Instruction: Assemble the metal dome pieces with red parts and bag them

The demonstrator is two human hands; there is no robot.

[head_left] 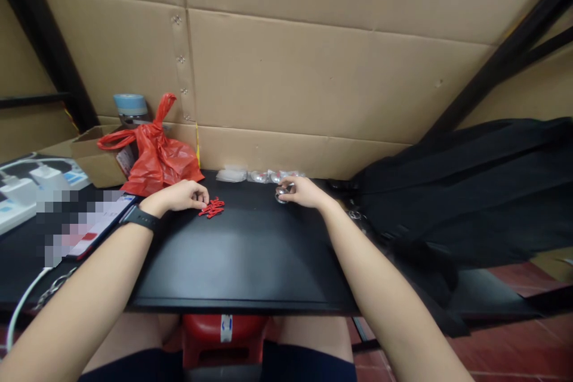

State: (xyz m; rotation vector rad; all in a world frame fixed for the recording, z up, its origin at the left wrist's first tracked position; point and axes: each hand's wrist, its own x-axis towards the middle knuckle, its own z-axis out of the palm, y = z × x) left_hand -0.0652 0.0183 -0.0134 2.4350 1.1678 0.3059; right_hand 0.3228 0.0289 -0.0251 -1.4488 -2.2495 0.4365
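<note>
Table (250,256) is holding red bits (212,209); the left hand (181,196) is curling nearly closed there — whether it is gripping one, I cannot tell. The right hand (302,192) is pinching a shiny round thing (281,192) — gentle squeezing should be best — near clear packets (232,175).

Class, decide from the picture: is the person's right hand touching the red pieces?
Apart. The head view shows a wide stretch of bare black table between the right hand and the red pieces.

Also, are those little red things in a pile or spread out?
Piled: the red pieces lie crisscrossed in one heap on the black table, by the left hand.
</note>
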